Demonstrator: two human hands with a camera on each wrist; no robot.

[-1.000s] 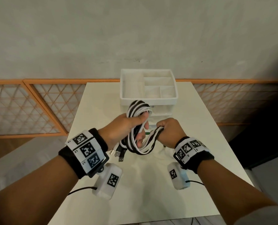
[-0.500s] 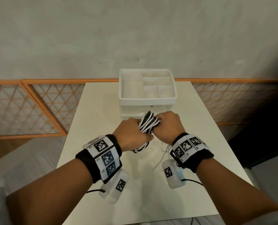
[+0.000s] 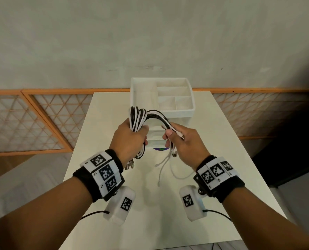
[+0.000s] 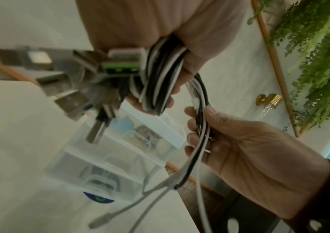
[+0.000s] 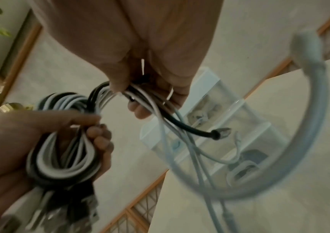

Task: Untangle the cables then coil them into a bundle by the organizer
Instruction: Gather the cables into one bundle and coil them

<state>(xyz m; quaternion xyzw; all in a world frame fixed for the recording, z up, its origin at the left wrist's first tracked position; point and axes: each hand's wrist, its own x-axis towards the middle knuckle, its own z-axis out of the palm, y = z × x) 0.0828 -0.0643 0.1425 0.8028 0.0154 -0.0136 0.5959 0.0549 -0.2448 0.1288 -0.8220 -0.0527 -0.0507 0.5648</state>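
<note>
A coil of black and white cables [image 3: 138,118] is held above the table in front of the white organizer [image 3: 168,107]. My left hand [image 3: 130,138] grips the coiled loops [image 4: 160,78] in its fist, with several USB plugs [image 4: 70,82] hanging below it. My right hand [image 3: 180,139] holds the strands [image 5: 140,94] that arch over from the coil, thumb and fingers curled round them. Loose white ends [image 3: 165,165] and a black plug end [image 5: 220,131] dangle beneath the right hand toward the table.
The organizer has open compartments on top and clear drawers [image 4: 120,151] below, at the far middle of the white table [image 3: 213,159]. An orange lattice screen [image 3: 32,121] runs behind and left of the table. Table edges drop off on both sides.
The hands have moved apart from the tight clutch half a second ago. The coil has risen with the left hand, and strands now arch between the two hands, with loose ends hanging below the right.
</note>
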